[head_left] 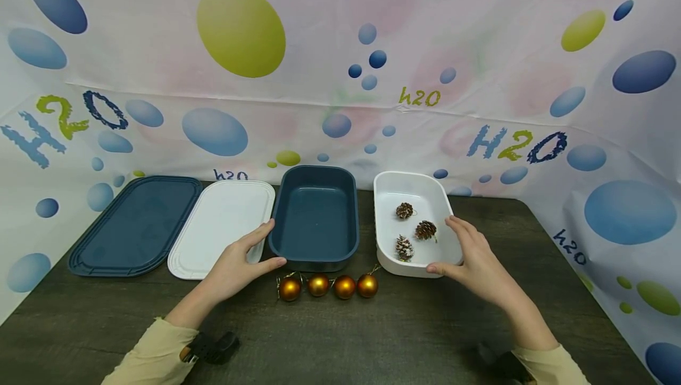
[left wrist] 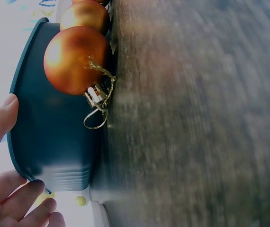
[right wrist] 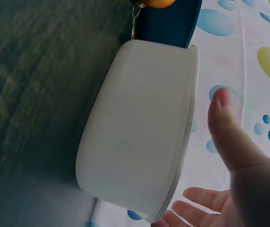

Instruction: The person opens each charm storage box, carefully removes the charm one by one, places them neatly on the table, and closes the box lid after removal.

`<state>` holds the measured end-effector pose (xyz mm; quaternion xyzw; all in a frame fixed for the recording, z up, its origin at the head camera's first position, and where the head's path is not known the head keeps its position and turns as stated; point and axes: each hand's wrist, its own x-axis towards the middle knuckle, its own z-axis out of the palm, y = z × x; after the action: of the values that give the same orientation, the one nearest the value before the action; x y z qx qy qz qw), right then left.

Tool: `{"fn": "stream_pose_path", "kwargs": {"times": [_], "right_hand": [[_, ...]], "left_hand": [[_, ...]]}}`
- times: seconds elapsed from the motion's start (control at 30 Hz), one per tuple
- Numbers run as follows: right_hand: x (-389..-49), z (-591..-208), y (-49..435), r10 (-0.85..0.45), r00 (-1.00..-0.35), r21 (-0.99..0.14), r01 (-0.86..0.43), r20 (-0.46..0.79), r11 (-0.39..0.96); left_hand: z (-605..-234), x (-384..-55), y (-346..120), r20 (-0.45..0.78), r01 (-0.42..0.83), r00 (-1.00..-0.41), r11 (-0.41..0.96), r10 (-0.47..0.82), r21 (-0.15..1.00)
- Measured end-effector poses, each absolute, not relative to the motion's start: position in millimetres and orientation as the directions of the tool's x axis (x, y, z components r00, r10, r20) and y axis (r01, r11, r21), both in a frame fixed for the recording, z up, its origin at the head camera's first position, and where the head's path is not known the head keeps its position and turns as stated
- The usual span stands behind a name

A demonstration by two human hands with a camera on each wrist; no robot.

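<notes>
A dark blue rectangular container [head_left: 314, 219] stands at the middle of the table with nothing inside. My left hand [head_left: 237, 267] is at its left front corner, thumb and fingers spread, fingertips right at the rim. Right of it stands a white container [head_left: 412, 268] with three small pine cones [head_left: 425, 230] lying on its floor. My right hand [head_left: 479, 261] is at the white container's right side, fingers extended along the rim. In the right wrist view its thumb [right wrist: 225, 118] is raised apart from the rim. Several orange-gold baubles [head_left: 344, 287] with gold strings lie in a row before the blue container.
A dark blue lid [head_left: 133, 225] lies flat at the left of the table. Beside it a white lid [head_left: 223, 219] lies partly behind my left hand. A white sheet [head_left: 319, 30] with printed bubbles hangs behind the dark wood table [head_left: 340, 343].
</notes>
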<state>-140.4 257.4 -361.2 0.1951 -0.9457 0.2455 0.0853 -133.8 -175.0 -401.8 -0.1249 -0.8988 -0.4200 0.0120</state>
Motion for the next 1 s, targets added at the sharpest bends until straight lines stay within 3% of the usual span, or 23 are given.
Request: {"fn": "stream_pose_path", "kwargs": {"times": [0.5,1.0], "right_hand": [[-164,-366,277,-0.381,-0.918,-0.465,-0.386,0.110,0.797],[-166,-388,284,-0.381,-0.922,-0.608,-0.343,0.072,0.716]], "left_hand": [[-401,-134,-175,0.127,0.235,-0.969,0.616,0.214,0.752],[-399,-135,-176,0.146,0.257,-0.963,0.624,0.224,0.738]]}}
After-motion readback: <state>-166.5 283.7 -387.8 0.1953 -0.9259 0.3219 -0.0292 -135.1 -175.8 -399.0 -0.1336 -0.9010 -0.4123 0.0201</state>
